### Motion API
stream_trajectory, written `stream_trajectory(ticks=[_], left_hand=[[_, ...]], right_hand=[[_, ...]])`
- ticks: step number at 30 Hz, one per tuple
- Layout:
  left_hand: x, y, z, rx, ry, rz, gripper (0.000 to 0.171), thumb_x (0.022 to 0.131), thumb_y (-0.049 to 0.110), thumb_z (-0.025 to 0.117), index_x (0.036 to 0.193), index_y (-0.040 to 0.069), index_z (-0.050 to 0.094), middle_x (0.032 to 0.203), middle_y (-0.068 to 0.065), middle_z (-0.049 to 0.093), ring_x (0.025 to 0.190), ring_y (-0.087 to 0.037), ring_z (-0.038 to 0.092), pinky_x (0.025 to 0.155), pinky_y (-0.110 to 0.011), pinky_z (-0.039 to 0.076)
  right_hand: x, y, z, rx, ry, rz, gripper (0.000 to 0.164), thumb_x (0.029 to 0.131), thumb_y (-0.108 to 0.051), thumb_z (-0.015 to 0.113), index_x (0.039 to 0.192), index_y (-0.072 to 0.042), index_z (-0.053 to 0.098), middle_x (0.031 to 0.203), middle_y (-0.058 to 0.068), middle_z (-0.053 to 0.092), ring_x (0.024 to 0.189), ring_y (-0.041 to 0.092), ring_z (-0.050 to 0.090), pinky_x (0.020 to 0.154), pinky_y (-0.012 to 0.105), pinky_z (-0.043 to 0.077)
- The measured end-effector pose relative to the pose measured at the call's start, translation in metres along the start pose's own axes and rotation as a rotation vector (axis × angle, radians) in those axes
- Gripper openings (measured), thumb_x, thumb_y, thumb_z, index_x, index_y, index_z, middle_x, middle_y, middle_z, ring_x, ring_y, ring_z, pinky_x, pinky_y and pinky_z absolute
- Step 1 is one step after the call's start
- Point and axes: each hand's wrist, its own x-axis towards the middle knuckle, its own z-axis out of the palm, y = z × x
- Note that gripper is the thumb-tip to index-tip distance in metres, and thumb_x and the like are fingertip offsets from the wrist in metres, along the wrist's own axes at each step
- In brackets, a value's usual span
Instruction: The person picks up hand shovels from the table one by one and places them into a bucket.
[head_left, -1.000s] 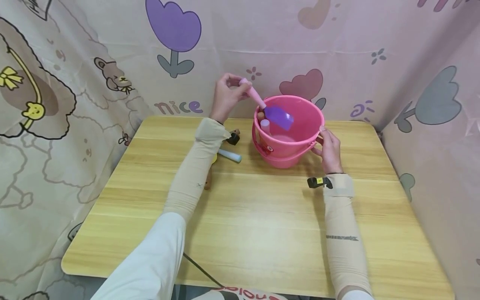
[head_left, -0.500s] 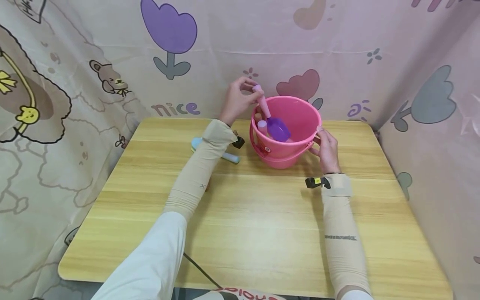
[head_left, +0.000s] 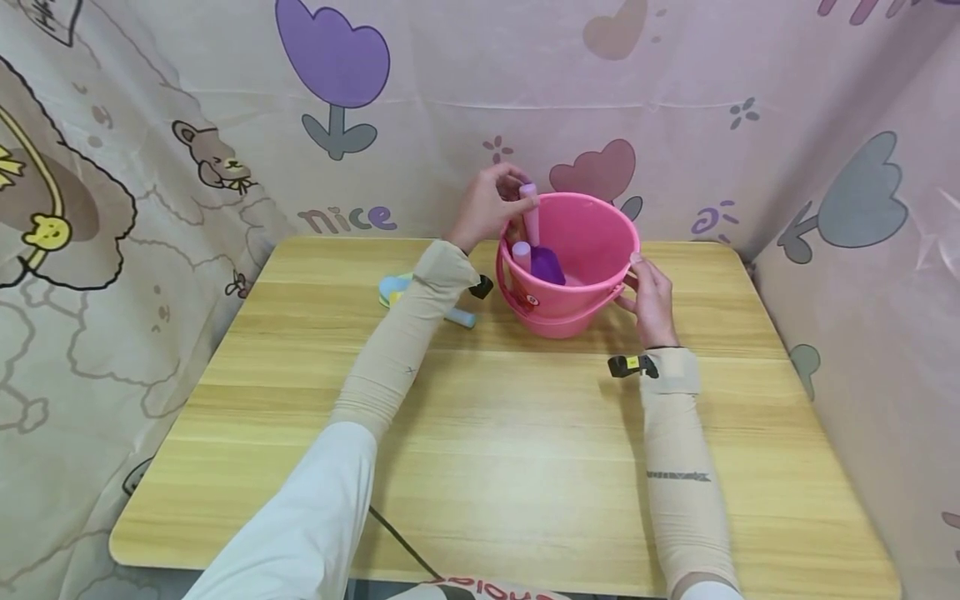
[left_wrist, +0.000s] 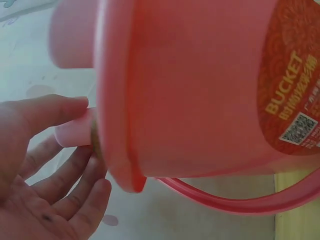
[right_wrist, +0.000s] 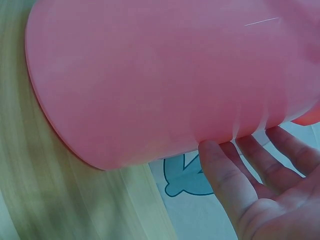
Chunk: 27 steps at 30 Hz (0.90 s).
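Observation:
A toy shovel (head_left: 547, 266) with a purple blade and pink handle stands inside the pink bucket (head_left: 567, 306). My left hand (head_left: 486, 204) pinches the top of that handle at the rim between thumb and fingers. In the left wrist view the handle end (left_wrist: 75, 133) pokes past the rim, a second pink handle (left_wrist: 74, 35) above it. That second handle stands in the bucket's near left side; something brown is behind it. My right hand (head_left: 649, 298) rests on the bucket's right side. Its spread, nearly straight fingertips touch the wall in the right wrist view.
Partly behind my left forearm lies a light-blue piece (head_left: 392, 286), with yellow and green beside it and a pale-blue handle (head_left: 460, 317). The wooden table (head_left: 510, 467) is backed by a printed curtain (head_left: 450, 83). The bucket's bail hangs down its front.
My left hand has moved right and lowered the shovel, blade first, into the bucket. Its handle has turned from slanted to nearly upright. My right hand stays at the bucket's side.

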Motion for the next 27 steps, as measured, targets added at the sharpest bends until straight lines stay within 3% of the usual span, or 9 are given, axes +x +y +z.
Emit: stream_trajectory(ticks=[6, 15, 27], left_hand=[[0.006, -0.007, 0.007, 0.057, -0.041, 0.000, 0.031, 0.092, 0.024, 0.080, 0.118, 0.012, 0.067, 0.109, -0.007, 0.069, 0.096, -0.019, 0.064, 0.079, -0.027, 0.058], [0.009, -0.013, 0.016, 0.183, -0.058, 0.059, 0.030, 0.091, 0.022, 0.080, 0.116, 0.008, 0.069, 0.115, -0.007, 0.073, 0.101, -0.017, 0.067, 0.091, -0.026, 0.056], [0.009, -0.006, 0.022, 0.283, -0.057, 0.009, 0.026, 0.096, 0.021, 0.074, 0.118, 0.008, 0.068, 0.116, -0.008, 0.073, 0.105, -0.018, 0.066, 0.096, -0.026, 0.057]], right_hand=[[-0.001, 0.000, -0.001, -0.007, 0.001, 0.003, 0.054, 0.105, -0.049, 0.055, 0.144, -0.012, 0.060, 0.142, 0.008, 0.058, 0.135, 0.027, 0.057, 0.085, 0.023, 0.062], [-0.001, 0.000, -0.001, -0.040, -0.001, -0.004, 0.057, 0.105, -0.049, 0.053, 0.148, -0.012, 0.056, 0.153, 0.016, 0.049, 0.142, 0.035, 0.051, 0.085, 0.023, 0.062], [0.001, 0.001, -0.001, -0.020, 0.002, -0.002, 0.057, 0.105, -0.049, 0.055, 0.146, -0.011, 0.058, 0.151, 0.016, 0.051, 0.140, 0.033, 0.053, 0.084, 0.022, 0.062]])
